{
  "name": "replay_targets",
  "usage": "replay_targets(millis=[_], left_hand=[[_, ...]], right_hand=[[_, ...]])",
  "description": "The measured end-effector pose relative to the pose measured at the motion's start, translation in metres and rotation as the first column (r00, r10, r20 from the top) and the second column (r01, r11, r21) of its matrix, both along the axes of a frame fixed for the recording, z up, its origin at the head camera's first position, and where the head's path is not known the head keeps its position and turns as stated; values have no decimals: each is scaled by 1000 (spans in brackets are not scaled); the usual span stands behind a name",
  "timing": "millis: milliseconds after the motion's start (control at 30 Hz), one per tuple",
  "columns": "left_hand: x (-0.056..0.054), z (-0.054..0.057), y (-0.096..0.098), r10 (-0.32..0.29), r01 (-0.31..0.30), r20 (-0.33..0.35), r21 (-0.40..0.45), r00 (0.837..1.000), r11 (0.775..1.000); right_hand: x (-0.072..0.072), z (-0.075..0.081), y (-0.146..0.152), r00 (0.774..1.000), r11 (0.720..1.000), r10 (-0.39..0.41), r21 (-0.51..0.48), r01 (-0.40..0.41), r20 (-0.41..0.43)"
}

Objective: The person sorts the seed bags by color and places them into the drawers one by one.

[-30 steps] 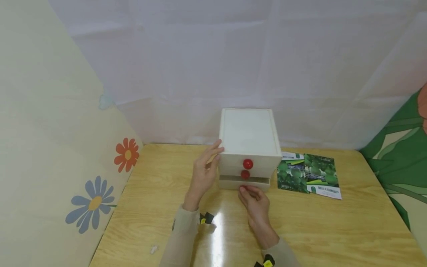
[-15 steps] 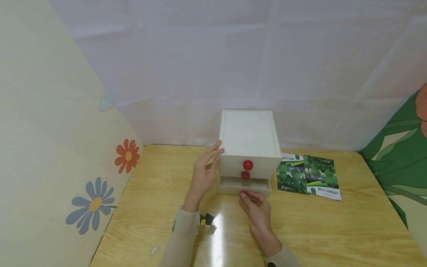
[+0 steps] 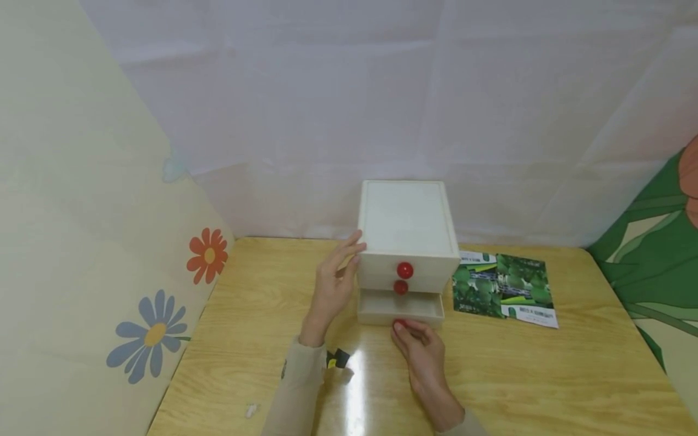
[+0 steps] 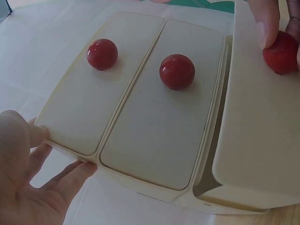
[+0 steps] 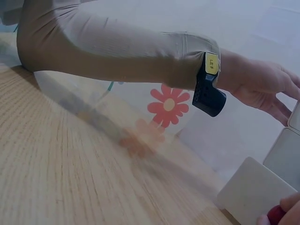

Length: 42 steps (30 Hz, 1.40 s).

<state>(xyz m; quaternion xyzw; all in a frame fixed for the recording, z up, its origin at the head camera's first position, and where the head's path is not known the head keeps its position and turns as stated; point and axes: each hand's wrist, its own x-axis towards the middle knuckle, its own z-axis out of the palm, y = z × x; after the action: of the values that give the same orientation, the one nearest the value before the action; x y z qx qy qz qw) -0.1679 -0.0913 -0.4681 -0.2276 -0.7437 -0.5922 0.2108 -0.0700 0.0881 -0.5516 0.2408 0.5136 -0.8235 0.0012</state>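
A small white drawer cabinet [image 3: 406, 218] with round red knobs stands on the table. Its bottom drawer [image 3: 376, 315] is pulled out, and the inside that shows looks bare; the two drawers above it are closed. My right hand [image 3: 425, 357] pinches the bottom drawer's red knob [image 4: 281, 52] between thumb and fingers. My left hand [image 3: 334, 287] rests against the cabinet's left side near the top front corner, its fingers fairly straight. In the left wrist view, the upper knob [image 4: 102, 54] and middle knob [image 4: 177, 71] are untouched.
Green printed leaflets [image 3: 504, 287] lie right of the cabinet on the wooden table [image 3: 545, 375]. A small white scrap [image 3: 252, 409] is at the front left. Behind the cabinet hangs a white cloth [image 3: 327, 109]; a flowered panel [image 3: 109, 242] borders the left.
My right hand has drawn the bottom drawer out toward me, so more of its inside shows. The left hand has stayed against the cabinet's side.
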Motion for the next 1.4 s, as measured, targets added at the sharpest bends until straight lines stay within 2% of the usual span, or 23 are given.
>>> replay_targets(millis=[333,633,967,1400], left_hand=[[-2,-3,-3,-41,41,-27,-4,999,999],[-1,-3,-3,-36,36,-32,0,999,999],[1,0,1,-4,4,7,-6,1000,1000],[0,0,-3,-34,35,-11,4,999,999]], right_hand=[[8,3,1,999,1000,22,14,-22,26],[15,2,2,1000,1000,15,-6,-15,-5],[20,2,2,1000,1000,6,-25,-6,-13],[24,3,5,1000,999,26,-25,-26,9]])
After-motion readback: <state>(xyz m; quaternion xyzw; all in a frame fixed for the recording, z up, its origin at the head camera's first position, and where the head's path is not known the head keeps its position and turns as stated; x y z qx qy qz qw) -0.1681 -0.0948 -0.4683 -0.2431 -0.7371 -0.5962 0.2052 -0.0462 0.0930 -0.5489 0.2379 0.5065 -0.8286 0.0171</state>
